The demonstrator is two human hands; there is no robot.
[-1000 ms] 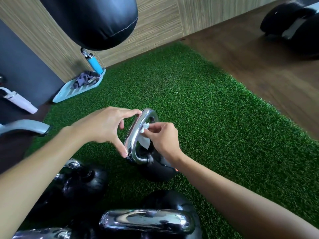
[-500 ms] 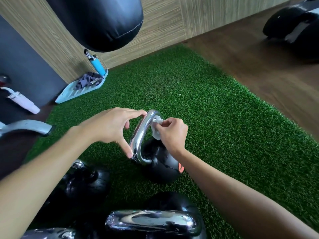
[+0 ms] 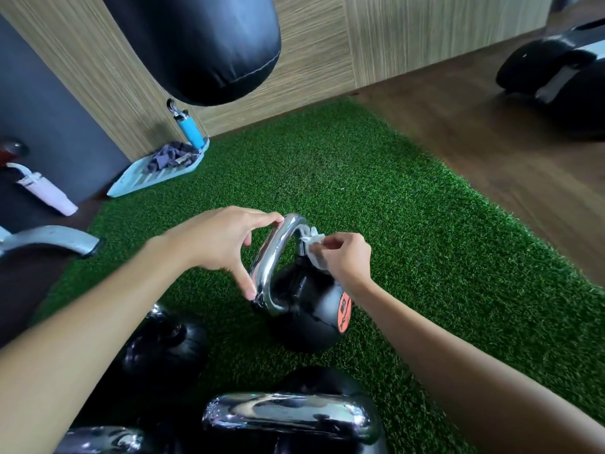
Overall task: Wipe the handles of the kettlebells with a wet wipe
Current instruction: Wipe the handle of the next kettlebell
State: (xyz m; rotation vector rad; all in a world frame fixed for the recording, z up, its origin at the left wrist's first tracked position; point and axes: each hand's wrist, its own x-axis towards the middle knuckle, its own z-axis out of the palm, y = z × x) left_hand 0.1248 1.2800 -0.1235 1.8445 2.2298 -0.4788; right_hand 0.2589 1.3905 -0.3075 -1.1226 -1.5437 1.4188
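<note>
Standing on the green turf [image 3: 409, 224], in the middle of the mat, the kettlebell [image 3: 304, 316] is a glossy black ball with a round orange sticker [image 3: 344, 310] on its right flank. A thick chrome handle [image 3: 273, 260] arches up off it, polished enough to mirror the room, and from here it shows nearly edge-on.

The person's left hand [image 3: 219, 244] spans that handle: the forefinger tip rests on the crown of the arch and the thumb presses low on the near leg, so the handle is pinched between them. The right hand [image 3: 343, 257] has its fingers bunched tight on a crumpled white wet wipe [image 3: 315, 249], which touches the far side of the handle just below the top.

Two more black kettlebells sit closer in: one [image 3: 160, 342] under the left forearm, another whose broad chrome grip [image 3: 288, 416] lies across the bottom of the view. A black punching bag [image 3: 203, 44] hangs above the turf's far corner, near a pale blue tray [image 3: 157, 180] and a blue bottle [image 3: 190, 129].
</note>
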